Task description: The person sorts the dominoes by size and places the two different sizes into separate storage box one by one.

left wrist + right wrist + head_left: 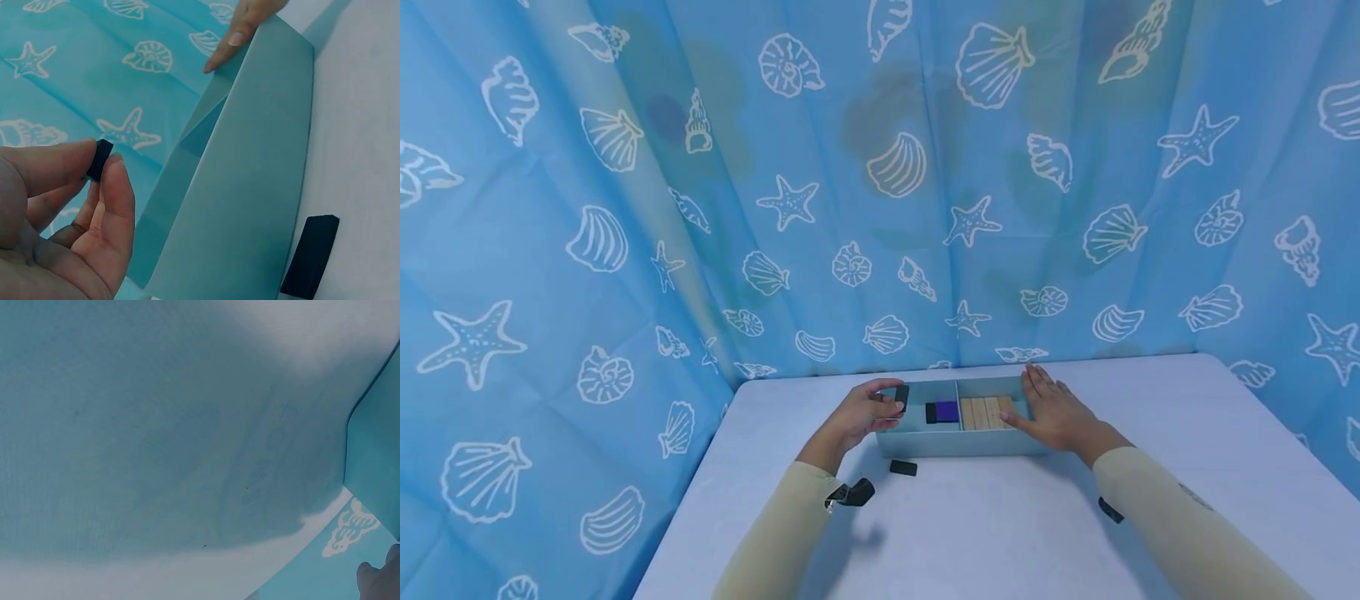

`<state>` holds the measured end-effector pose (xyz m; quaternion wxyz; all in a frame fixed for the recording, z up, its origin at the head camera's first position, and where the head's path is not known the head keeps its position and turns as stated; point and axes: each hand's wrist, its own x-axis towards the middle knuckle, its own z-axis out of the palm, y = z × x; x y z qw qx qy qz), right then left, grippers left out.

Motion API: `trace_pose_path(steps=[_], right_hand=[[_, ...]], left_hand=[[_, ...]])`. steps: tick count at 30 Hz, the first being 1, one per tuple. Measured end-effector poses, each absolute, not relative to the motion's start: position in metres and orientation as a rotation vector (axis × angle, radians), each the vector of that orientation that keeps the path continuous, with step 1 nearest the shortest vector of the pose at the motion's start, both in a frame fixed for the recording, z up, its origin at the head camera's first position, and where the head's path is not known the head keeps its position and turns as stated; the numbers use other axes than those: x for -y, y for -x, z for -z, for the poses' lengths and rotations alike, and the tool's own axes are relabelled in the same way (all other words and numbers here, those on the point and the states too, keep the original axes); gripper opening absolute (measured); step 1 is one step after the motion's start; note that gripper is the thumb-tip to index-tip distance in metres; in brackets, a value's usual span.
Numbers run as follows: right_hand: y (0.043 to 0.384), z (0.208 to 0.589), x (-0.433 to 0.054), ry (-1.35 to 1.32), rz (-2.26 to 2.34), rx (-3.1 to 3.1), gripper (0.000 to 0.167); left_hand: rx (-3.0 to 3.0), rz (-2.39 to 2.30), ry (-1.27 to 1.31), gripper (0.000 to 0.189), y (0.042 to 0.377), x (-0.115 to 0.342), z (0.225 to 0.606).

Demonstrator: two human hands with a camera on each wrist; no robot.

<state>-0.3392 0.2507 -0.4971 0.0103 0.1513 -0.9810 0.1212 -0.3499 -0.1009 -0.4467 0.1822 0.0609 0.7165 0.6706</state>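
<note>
My left hand (pixel 859 413) pinches a small black block (pixel 902 397) between thumb and fingers at the left end of a grey-blue divided box (pixel 962 444). The left wrist view shows that black block (pixel 99 160) held beside the box wall (pixel 244 156). My right hand (pixel 1057 412) rests on the box's right end, fingers extended across the rim. In the left compartment lie a purple block (pixel 947 411) and a black one (pixel 931 413) side by side. Several wooden blocks (pixel 983 413) stand in a row in the right compartment. Only fingertips of the right hand (pixel 379 578) show in the right wrist view.
Another black block (pixel 903 468) lies on the white table (pixel 1000 533) in front of the box's left part. A thin divider (pixel 958 406) splits the box. Behind the table hangs a blue curtain (pixel 850 208) with white shells and starfish.
</note>
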Motion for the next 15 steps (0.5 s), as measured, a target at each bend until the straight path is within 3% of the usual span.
trace_pose_path(steps=[15], right_hand=[[0.339, 0.496, -0.249, -0.440, -0.389, 3.098, 0.101]], left_hand=[[-2.038, -1.860, -0.081, 0.045, 0.361, 0.087, 0.449]])
